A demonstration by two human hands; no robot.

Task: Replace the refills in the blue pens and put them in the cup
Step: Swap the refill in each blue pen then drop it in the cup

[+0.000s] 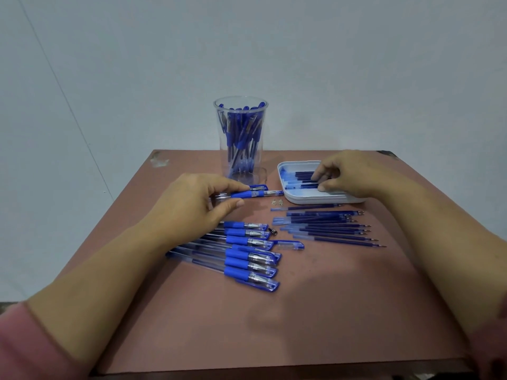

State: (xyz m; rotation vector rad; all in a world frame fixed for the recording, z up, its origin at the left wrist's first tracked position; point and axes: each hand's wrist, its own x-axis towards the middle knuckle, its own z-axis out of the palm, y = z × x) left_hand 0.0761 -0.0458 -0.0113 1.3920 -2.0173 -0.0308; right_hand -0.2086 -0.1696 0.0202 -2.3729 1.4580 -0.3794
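Observation:
My left hand (194, 198) holds a blue pen (252, 193) just above the table, in front of the clear cup (241, 138) that is filled with several blue pens. My right hand (348, 174) reaches into the white tray (307, 198) at the right and pinches a blue refill (304, 185) among several lying there. A row of several capped blue pens (247, 253) lies near the middle of the table. To the right of them lies a spread of several loose refills (329, 227).
A loose blue pen cap (290, 244) lies beside the pen row, and small metal bits (277, 202) sit near the tray. The brown table (301, 311) ends against a pale wall behind the cup.

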